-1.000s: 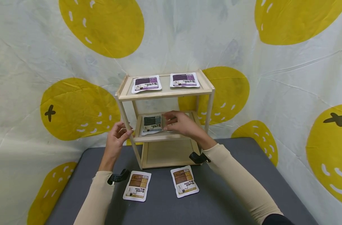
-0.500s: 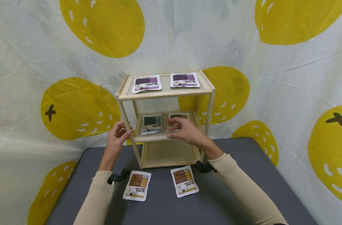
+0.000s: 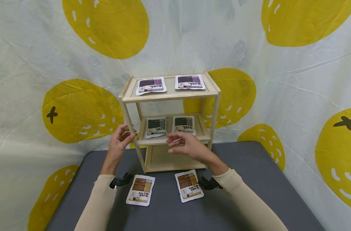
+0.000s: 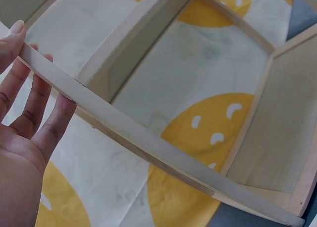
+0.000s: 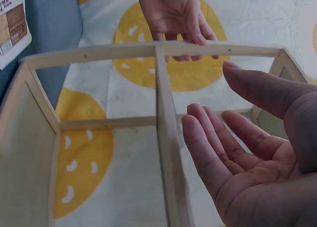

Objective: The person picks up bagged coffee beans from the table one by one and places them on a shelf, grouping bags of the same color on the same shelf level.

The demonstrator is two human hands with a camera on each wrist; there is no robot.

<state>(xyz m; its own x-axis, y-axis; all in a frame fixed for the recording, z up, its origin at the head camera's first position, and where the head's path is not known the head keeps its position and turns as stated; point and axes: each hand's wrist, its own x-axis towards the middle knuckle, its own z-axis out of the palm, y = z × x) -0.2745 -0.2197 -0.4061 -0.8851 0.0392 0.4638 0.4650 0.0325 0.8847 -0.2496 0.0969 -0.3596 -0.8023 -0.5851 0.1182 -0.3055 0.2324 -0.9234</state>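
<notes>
A small three-tier wooden rack (image 3: pixel 171 97) stands on the table. My left hand (image 3: pixel 117 144) holds its left front post (image 4: pixel 119 119), thumb on one side and fingers on the other. My right hand (image 3: pixel 189 147) hovers in front of the middle shelf, holding nothing; its fingers are loosely bent and apart from the thumb in the right wrist view. On the middle shelf lie two flat white pouches with dark green labels, the left pouch (image 3: pixel 156 126) and the right pouch (image 3: pixel 184 123), the latter's lower edge partly behind my right hand.
Two purple-labelled pouches, one left (image 3: pixel 151 86) and one right (image 3: pixel 190 82), lie on the top shelf. Two brown-labelled pouches, left (image 3: pixel 140 190) and right (image 3: pixel 189 186), lie on the grey table (image 3: pixel 163 218) before the rack. A patterned cloth (image 3: pixel 288 96) hangs behind.
My right hand has drawn back from the right green-labelled pouch, toward me and down, leaving that pouch on the middle shelf. My left hand has stayed on the post.
</notes>
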